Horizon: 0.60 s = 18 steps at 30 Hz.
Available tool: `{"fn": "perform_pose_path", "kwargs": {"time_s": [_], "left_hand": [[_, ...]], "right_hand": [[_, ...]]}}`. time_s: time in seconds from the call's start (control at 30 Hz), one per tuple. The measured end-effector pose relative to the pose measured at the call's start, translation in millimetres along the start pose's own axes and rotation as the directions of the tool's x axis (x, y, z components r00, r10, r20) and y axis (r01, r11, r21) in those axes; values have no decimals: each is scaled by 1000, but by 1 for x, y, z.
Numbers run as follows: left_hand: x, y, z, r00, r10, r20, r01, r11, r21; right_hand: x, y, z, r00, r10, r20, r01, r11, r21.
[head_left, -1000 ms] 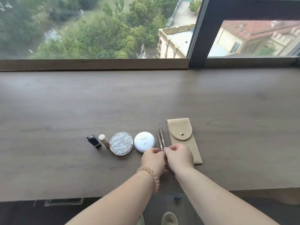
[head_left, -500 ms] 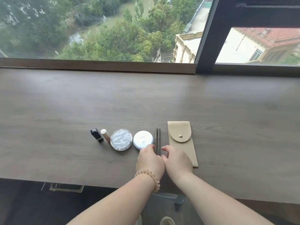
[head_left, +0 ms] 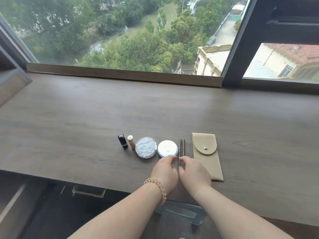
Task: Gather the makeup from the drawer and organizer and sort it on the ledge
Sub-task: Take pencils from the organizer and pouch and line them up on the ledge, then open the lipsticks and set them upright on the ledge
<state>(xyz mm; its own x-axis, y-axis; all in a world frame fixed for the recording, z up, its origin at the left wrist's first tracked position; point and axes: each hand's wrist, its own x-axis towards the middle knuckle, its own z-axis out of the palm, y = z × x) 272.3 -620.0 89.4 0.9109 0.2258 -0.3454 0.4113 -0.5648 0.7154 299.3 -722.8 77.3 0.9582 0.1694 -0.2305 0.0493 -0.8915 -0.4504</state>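
A row of makeup lies on the dark wooden ledge: a black lipstick, a small beige tube, a silver patterned compact, a white round compact, two thin grey pencils side by side, and a beige snap pouch. My left hand and my right hand rest at the near ends of the pencils, fingertips pinching them from either side. The pencils' near ends are hidden under my fingers.
A window frame and a low sill run along the ledge's far edge. Below the near edge are a drawer handle and a clear blue-tinted organizer. A cabinet side stands at the far left.
The two pencils went from splayed apart to parallel and touching. Both hands stayed at their near ends while the view tilted up and shifted.
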Motion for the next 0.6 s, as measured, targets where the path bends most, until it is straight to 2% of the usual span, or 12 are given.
{"fn": "perform_pose_path", "kwargs": {"time_s": [0.13,0.33,0.5,0.6], "left_hand": [[-6,-20,-35,994,59,-89,-64,997,-53],[-10,-79,-102,992,21,-124,-39,989,-141],[-6,-117,-155,991,10,-131,-33,985,-171],[0,-128,-179,992,32,-120,-54,982,-181]], "right_hand": [[-1,-32,7,992,-11,-127,21,997,80],[-6,-101,38,978,-26,-205,61,984,166],[-8,-147,59,965,-75,-251,114,983,143],[6,-173,60,938,-175,-299,186,983,8]]}}
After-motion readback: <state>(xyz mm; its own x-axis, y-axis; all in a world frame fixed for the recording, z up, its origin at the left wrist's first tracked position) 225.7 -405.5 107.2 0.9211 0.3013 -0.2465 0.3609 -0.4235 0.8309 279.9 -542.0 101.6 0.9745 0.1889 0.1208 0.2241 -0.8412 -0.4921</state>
